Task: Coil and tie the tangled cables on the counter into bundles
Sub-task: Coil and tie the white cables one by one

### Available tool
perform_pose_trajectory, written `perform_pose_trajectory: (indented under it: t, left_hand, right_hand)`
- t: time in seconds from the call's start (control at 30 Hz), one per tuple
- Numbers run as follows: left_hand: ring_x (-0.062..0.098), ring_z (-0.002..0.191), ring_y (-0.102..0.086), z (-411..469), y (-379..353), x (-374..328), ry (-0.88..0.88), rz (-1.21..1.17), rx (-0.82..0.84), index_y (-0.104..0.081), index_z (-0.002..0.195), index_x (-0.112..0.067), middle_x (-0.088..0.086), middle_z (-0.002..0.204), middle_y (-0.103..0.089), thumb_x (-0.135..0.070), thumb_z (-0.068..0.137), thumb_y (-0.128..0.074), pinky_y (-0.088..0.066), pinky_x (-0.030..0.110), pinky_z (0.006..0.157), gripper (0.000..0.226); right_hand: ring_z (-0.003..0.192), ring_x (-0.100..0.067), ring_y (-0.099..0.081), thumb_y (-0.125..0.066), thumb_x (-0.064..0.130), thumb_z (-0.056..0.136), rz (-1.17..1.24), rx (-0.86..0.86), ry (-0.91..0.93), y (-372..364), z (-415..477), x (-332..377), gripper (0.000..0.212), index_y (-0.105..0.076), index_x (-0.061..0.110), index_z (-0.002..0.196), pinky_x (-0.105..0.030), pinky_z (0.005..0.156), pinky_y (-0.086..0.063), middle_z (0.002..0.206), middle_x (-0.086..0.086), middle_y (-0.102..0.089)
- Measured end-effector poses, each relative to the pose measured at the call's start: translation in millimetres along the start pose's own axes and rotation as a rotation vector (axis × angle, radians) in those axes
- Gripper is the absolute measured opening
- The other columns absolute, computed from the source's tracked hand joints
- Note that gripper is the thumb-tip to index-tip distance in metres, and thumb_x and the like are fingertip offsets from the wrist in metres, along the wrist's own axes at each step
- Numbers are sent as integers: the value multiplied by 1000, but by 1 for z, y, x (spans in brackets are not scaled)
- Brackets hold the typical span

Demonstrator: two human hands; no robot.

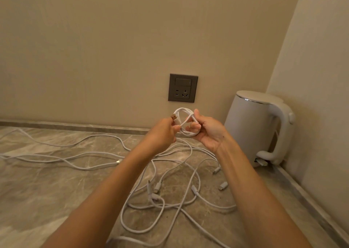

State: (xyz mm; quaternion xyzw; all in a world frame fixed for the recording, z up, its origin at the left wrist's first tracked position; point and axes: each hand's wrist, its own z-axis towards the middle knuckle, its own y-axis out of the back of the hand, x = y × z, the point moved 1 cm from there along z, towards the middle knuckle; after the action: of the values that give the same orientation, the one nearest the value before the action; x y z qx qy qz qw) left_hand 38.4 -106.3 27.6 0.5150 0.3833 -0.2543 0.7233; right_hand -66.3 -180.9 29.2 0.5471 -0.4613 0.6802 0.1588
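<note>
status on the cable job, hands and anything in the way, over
Left hand pinches the plug, right hand holds a small coil. Loose cables lie tangled on the counter. Kettle stands clear at right.

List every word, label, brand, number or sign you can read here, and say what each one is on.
No readable text anywhere.
Wall socket: no print shows.
Kettle: plain white, no brand visible.
Flat item under the kettle handle: too blurred to tell.
USB plug of the coiled cable: no legible marking.
</note>
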Motion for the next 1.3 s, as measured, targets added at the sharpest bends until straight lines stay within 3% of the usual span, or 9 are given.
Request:
perform_pose_trajectory:
  t: [0.1,0.23,0.4,0.5,0.73,0.9,1.03,1.17,1.3]
  left_hand:
    - [11,52,-40,2,-2,3,-58,6,-11,-54,104,-1,0,61,-43,-11,98,-41,-34,27,55,18]
    - [7,50,-41,-1,-1,3,-200,64,11,-50,91,-17,-2,56,-47,-9,98,-38,-34,22,54,15]
    - [2,40,-41,-2,-1,7,-284,98,104,-58,84,-15,0,50,-45,-6,97,-40,-33,13,50,24]
    - [3,40,-37,-2,4,8,-285,140,136,-56,75,-19,-2,50,-43,-8,96,-42,-32,15,47,28]
    - [5,55,-40,-1,28,12,-265,317,51,-63,83,-9,-9,60,-46,-10,95,-46,-35,21,56,21]
    - [12,61,-44,0,42,15,-165,468,-1,-50,65,-24,-7,64,-48,-17,96,-46,-35,29,61,32]
    - [6,60,-42,0,45,10,-156,448,-67,-53,71,-20,-7,65,-48,-20,97,-45,-35,28,64,27]
    - [11,60,-43,-1,46,2,-170,366,-101,-60,74,-14,-7,62,-48,-23,96,-46,-36,28,66,27]
    - [5,58,-42,-8,37,-12,-244,326,-149,-60,74,-14,-8,62,-48,-22,97,-44,-34,28,63,29]
  right_hand:
    - [34,-4,-33,-33,21,103,-95,-53,85,-3,3,-2,40,-47,7,69,-17,46,-46,41,3,-37]
    - [32,-3,-30,-37,18,102,114,-58,120,0,2,6,31,-49,6,75,-14,43,-42,59,0,-38]
    - [32,-5,-27,-37,20,102,301,51,89,2,-4,16,38,-46,5,68,-15,43,-42,47,1,-34]
    - [31,-4,-27,-38,18,101,340,94,47,1,-4,15,46,-51,3,59,-17,42,-43,57,0,-25]
    - [32,-3,-28,-37,21,101,-7,178,-21,3,-12,20,40,-47,4,66,-14,46,-45,35,5,-29]
    - [34,-2,-30,-34,23,99,-267,355,-141,1,-21,19,39,-47,3,67,-12,51,-38,36,7,-30]
    - [32,-2,-28,-44,22,88,-388,437,-206,-6,-25,11,37,-54,1,59,-11,41,-39,40,0,-30]
    - [36,-5,-31,-40,21,99,-662,466,-223,-10,-22,3,40,-54,3,67,-15,59,-45,38,3,-34]
    - [42,-6,-36,-39,23,101,-739,384,-194,-12,-18,-2,40,-55,3,70,-19,60,-37,39,5,-43]
